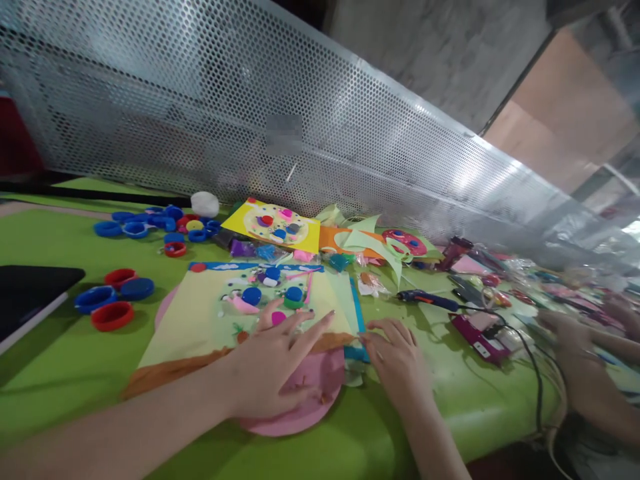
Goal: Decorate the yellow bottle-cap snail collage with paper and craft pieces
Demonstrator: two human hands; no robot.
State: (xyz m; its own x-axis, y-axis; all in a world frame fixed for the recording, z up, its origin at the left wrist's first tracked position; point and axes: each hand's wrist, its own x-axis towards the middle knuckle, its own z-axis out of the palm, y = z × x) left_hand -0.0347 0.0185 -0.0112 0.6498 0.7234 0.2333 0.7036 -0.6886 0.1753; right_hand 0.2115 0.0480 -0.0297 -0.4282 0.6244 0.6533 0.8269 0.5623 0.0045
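"One picture card (190,320) is lying where?"

"It is lying before you on the green table (360,443), overlapping a pink disc (327,377)."

"What is your left hand (270,363) doing?"

"It is lying across the card's lower part, fingers spread wide."

"And your right hand (397,360)?"

"Thumb and forefinger are standing close together near the lower right corner; you cannot tell whether they are gripping."

craft sheet (183,320): pale yellow | strip (175,371): brown | disc (283,425): pink | tabletop (210,460): green | caps (137,288): blue, red | panel (200,100): silver, hole-dotted
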